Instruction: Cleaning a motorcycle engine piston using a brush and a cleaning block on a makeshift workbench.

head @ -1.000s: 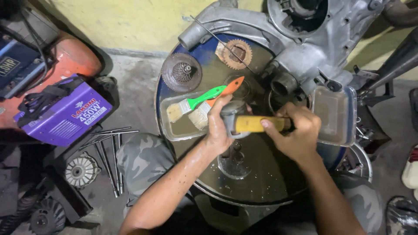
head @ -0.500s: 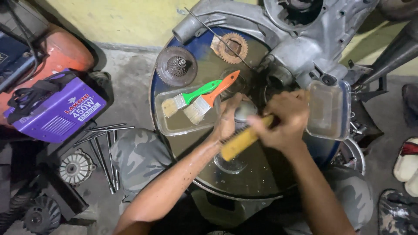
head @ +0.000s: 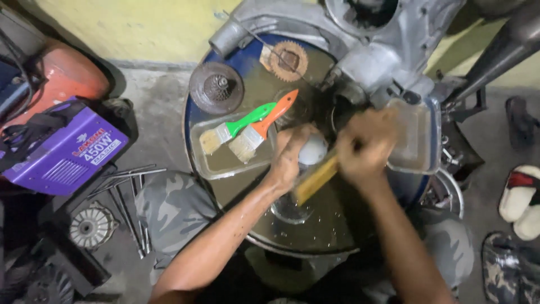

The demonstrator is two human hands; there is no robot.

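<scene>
left hand [head: 291, 155]: forearm enters from 7 o'clock, bare and wet, fingers curled shut, knuckles toward 1 o'clock | right hand [head: 365, 145]: forearm from 5 o'clock, fist closed, motion-blurred | hands just beside each other at centre

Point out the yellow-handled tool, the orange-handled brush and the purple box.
yellow-handled tool [head: 316, 179], head view, on the middle of its yellow handle.
orange-handled brush [head: 277, 115], head view, on its orange handle.
purple box [head: 67, 155], head view, on its purple top face.
</scene>
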